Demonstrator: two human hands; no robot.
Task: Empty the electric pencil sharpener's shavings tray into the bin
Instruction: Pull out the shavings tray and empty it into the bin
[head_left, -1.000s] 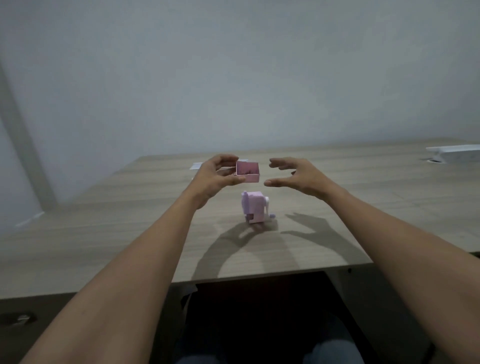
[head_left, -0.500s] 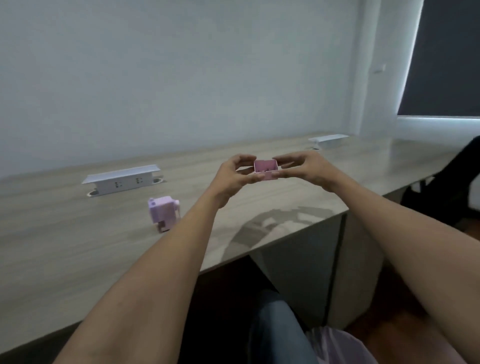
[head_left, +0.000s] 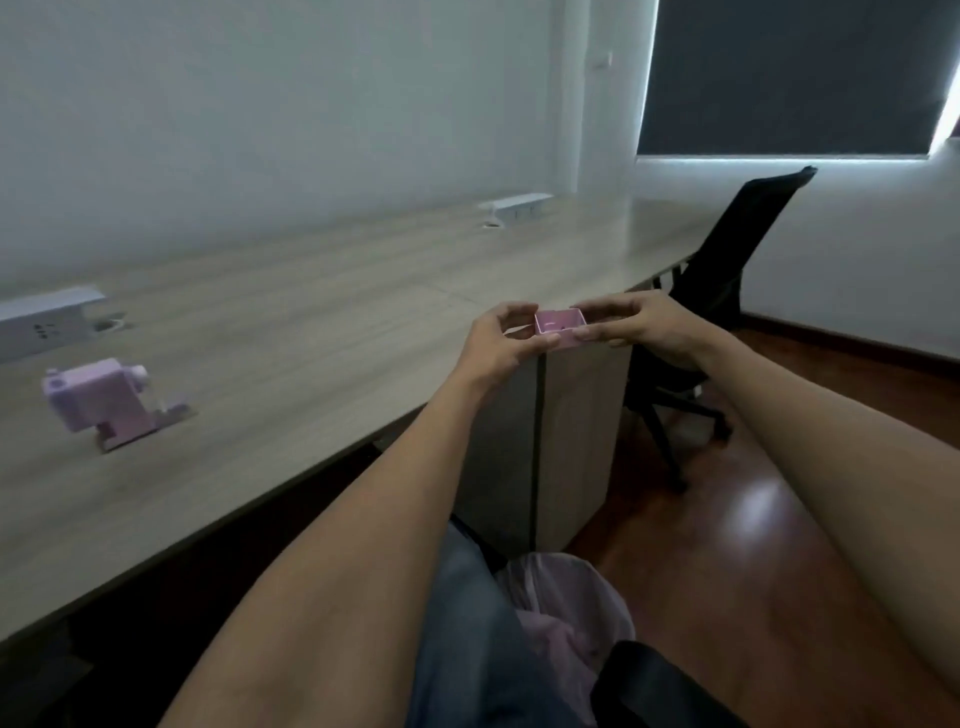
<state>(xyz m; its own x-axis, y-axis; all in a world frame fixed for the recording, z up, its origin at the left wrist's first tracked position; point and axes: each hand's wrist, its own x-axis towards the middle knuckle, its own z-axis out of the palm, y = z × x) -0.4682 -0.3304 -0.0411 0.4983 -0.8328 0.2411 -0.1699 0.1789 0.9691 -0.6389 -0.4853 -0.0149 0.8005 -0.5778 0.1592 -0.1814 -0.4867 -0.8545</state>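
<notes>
A small pink shavings tray (head_left: 561, 327) is held upright, open side up, past the desk's front edge. My left hand (head_left: 501, 345) pinches its left end and my right hand (head_left: 631, 327) pinches its right end. The lilac pencil sharpener (head_left: 106, 400) stands on the wooden desk (head_left: 311, 332) at the far left, well away from both hands. A bin lined with a pale pink bag (head_left: 571, 603) sits on the floor below, beside my knee. I cannot make out the tray's contents.
Two white socket boxes (head_left: 49, 319) (head_left: 514, 205) sit on the desk along the wall. A black office chair (head_left: 727, 312) stands to the right on the glossy wooden floor. A grey desk panel (head_left: 566, 452) drops under the tray. My jeans-clad leg (head_left: 467, 623) is next to the bin.
The view has swung right, so the sharpener slid to the far left. Both hands carried the tray past the desk edge, and the bin now shows more fully below.
</notes>
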